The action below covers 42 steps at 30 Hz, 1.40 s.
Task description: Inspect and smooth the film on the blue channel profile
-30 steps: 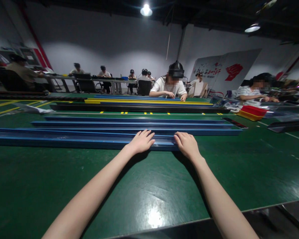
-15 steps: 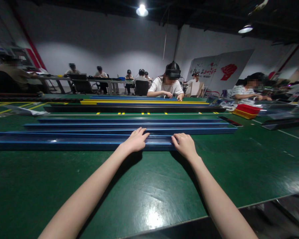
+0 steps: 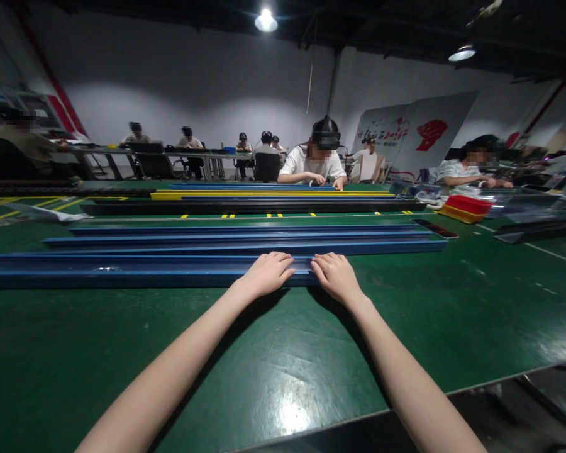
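Note:
A long blue channel strip (image 3: 160, 265) lies along the green table, running in from the left edge. Near its right end my left hand (image 3: 270, 274) grips it, fingers over the far rim and thumb toward the near side. Just to the right, my right hand (image 3: 337, 275) is wrapped over the end of this strip, which it partly covers. A short gap parts the two thumbs, with the strip's hollow showing between. Close behind lie several more blue channel strips (image 3: 391, 247), side by side. The undersides of my fingers are hidden.
Farther back lie a black strip (image 3: 264, 206) and a yellow strip (image 3: 273, 194). A dark flat phone-like object (image 3: 434, 228) and a red and yellow bin (image 3: 466, 209) are at the right. A person (image 3: 314, 163) works across the table (image 3: 453, 314).
My left hand has slid right and its fingers have drawn together over the strip. My right hand has moved a little left, along with the strip's end.

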Each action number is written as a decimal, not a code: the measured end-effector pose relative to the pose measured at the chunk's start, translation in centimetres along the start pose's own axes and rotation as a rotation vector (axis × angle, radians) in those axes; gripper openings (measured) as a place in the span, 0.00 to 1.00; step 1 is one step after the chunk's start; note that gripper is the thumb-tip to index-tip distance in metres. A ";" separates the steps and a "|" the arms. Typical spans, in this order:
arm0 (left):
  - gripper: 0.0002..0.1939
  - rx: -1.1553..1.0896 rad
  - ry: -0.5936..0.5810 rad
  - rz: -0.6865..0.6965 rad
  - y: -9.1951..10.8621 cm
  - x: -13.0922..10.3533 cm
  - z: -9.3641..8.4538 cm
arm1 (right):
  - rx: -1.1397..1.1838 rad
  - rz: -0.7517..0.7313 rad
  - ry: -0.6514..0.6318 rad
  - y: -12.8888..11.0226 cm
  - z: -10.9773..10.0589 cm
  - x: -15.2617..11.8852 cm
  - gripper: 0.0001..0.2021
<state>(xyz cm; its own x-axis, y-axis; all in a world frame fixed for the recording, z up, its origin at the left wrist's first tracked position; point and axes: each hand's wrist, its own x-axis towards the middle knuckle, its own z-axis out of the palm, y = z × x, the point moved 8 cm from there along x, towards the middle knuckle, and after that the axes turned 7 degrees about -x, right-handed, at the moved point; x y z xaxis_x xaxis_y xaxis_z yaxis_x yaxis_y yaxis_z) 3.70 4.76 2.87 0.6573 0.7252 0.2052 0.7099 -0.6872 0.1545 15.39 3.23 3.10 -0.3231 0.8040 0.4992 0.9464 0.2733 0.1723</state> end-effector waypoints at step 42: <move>0.17 0.055 0.073 -0.007 0.4 -0.1 -1.2 | 0.063 -0.051 -0.043 0.6 0.0 0.0 0.18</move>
<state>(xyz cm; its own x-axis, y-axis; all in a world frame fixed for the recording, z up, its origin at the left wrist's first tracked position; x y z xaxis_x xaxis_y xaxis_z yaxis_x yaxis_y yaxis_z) 3.59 4.36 4.11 0.6334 0.7237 0.2740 0.7288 -0.6769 0.1031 15.94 3.40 3.17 -0.3716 0.8098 0.4540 0.9275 0.3459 0.1420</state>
